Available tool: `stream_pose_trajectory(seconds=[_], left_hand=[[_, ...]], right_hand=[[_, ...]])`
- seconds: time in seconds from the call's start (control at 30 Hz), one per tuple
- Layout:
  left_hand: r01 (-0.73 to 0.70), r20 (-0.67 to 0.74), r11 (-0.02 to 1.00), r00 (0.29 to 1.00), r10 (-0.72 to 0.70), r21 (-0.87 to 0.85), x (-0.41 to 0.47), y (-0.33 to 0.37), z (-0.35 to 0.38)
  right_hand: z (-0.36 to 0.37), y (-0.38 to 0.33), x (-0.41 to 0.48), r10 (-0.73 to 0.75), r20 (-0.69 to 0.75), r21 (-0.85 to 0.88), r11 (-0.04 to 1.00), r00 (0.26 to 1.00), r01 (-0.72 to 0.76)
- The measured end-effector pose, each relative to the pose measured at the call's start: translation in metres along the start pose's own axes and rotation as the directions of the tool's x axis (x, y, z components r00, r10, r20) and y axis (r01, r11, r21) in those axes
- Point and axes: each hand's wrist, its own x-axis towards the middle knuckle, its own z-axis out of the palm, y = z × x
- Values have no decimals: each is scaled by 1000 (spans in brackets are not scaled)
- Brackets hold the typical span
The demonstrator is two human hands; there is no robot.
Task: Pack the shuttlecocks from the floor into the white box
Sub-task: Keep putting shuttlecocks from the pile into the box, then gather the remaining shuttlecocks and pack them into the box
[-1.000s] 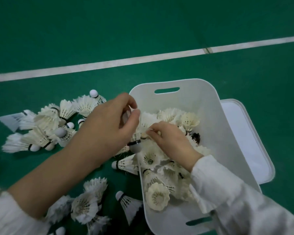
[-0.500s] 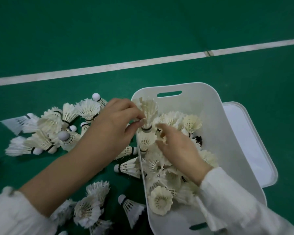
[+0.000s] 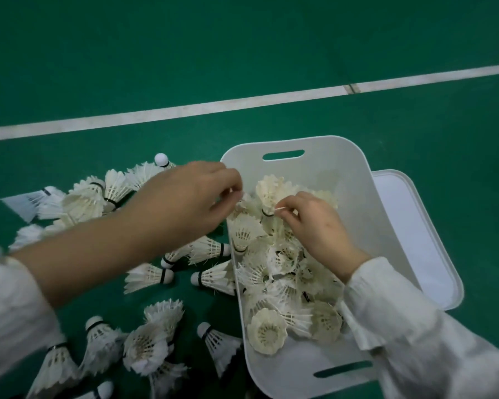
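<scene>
The white box (image 3: 355,180) stands on the green floor, holding several cream shuttlecocks (image 3: 274,286). One shuttlecock (image 3: 271,191) stands feathers-up on top of the pile. My right hand (image 3: 317,226) is inside the box and pinches a thin feather quill at that shuttlecock's side. My left hand (image 3: 185,203) hovers at the box's left rim, blurred, with its fingers curled close to feathers there. Whether it holds anything is unclear. Several more shuttlecocks lie on the floor: a far-left cluster (image 3: 92,197), some beside the box (image 3: 208,249), and a near group (image 3: 147,341).
A white lid (image 3: 415,226) lies flat beside and partly under the box on the right. A white court line (image 3: 242,103) crosses the green floor (image 3: 242,38) behind everything. My white sleeves fill the lower corners.
The shuttlecock my left hand carried over the rim now stands on the pile. My left hand has drawn back left, and my right hand has risen to pinch that shuttlecock.
</scene>
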Motion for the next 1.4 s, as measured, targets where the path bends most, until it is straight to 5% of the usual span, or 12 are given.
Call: stream_pose_trajectory(seconds=[0.17,0.37,0.57,0.7,0.9,1.1,1.23,1.4], left_hand=[[-77,167,975,985,43,207,-13,-20,-12],[-84,316,969,949,6,234,-19,-27,-5],[-159,408,955,912,45,249,-25,-35,-15],[-160,386,948,921,44,274,-43,-51,-33],[44,303,970,946,-117,238,-108,-100,-46],[334,182,927,914,-362,168,-194,-167,-26],[509,146,857,844,-516,86,-236,-202,-8],[665,144,746,742,-655,-37,-264,-229,19]], right_hand=[[29,-6,13,21,104,-187,982,994,-1],[33,-17,25,76,186,-232,972,980,-31],[-16,-35,13,29,261,-369,926,965,72],[-65,-83,8,-155,252,-403,881,955,249],[-41,-180,8,-393,356,-316,803,848,505],[67,-230,15,-443,583,-251,699,681,670],[117,-247,15,-361,717,-270,645,596,715],[152,-243,15,-197,787,-360,623,584,695]])
